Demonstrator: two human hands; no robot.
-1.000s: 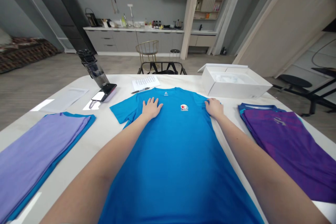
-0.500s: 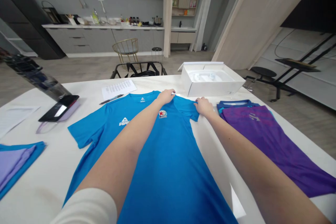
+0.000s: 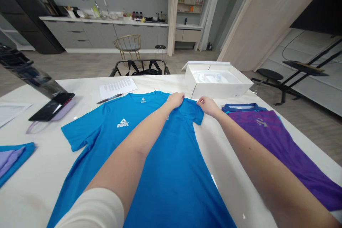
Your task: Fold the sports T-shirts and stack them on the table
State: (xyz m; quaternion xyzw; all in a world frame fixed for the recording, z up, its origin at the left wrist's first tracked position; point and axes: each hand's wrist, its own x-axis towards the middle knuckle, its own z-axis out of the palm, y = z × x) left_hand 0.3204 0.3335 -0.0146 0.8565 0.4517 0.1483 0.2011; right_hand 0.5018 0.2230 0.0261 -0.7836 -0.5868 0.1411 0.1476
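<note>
Having moved left hand [image 3: 175, 100] across blue shirt [image 3: 171, 171] toward right hand [image 3: 208, 106], pinching shoulder [image 3: 187, 104] and sleeve [image 3: 197, 113], apparently keeping cloth straight.

1. I could pass over the white table [image 3: 34, 183] between the blue shirt [image 3: 171, 171] and the lilac-and-blue stack [image 3: 16, 164].
2. The white box [image 3: 221, 91] blocks me beyond the right hand [image 3: 208, 105].
3. The right forearm [image 3: 248, 156] crosses my gap beside the purple garment [image 3: 280, 133].

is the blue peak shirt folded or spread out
Spread out: the blue shirt lies front up on the table, both sleeves out sideways, left hand at one shoulder, right hand at that sleeve.
</note>
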